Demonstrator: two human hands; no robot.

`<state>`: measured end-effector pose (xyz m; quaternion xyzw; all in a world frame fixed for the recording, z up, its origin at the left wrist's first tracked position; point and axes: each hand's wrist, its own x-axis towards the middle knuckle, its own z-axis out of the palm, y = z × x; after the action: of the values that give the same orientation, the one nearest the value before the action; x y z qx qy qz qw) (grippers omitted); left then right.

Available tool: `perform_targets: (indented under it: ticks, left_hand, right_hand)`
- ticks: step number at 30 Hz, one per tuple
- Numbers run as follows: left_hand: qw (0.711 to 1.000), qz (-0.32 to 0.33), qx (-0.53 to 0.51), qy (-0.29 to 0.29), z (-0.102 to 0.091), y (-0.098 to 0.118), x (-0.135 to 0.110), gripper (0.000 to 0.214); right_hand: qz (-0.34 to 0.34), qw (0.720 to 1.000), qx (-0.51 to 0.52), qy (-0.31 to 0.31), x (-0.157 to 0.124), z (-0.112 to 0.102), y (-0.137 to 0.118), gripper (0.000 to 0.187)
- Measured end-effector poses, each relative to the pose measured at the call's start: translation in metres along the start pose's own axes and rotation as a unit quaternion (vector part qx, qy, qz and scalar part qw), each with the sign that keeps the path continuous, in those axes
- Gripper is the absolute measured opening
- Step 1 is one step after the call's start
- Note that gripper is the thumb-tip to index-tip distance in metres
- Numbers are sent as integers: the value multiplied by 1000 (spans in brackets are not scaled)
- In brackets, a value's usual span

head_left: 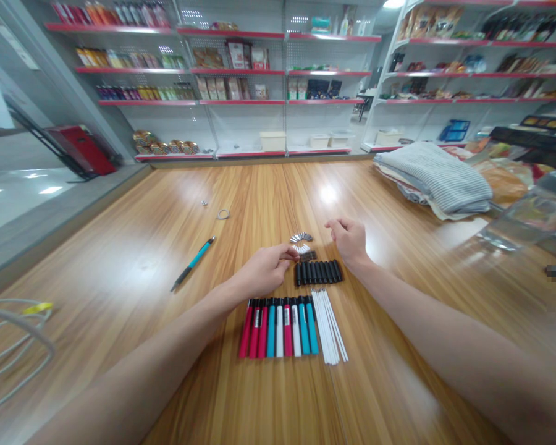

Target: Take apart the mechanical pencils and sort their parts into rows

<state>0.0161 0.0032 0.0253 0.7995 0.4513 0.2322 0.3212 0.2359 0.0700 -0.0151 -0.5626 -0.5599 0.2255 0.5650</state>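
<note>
My left hand (269, 269) is closed in a pinch at the edge of the small white parts (301, 248) and the row of springs (308, 255). Whatever its fingertips hold, if anything, is too small to see. Off to the right, my right hand (349, 242) hovers with curled fingers; their contents cannot be made out. Silver pen tips (301, 237) fan out beyond the white parts. Black grips (319, 272) lie side by side between my hands. Closer to me are red, blue and white pen barrels (278, 327) and a bundle of white refills (328, 327).
An assembled blue pen (193, 262) lies at left, with a small ring (223, 214) beyond it. A cable (23, 334) loops at the left edge. Folded cloths (438, 176) and a clear container (528, 210) occupy the right. Stocked shelves (241, 71) stand behind the table.
</note>
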Motion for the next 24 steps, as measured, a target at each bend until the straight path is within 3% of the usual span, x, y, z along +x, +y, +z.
perform_targets:
  ticks: [24]
  left_hand:
    - [998,-6,-59,-15,4,-9,3,28]
  right_hand:
    - [-6,1000,-10,9,1,1,3,30]
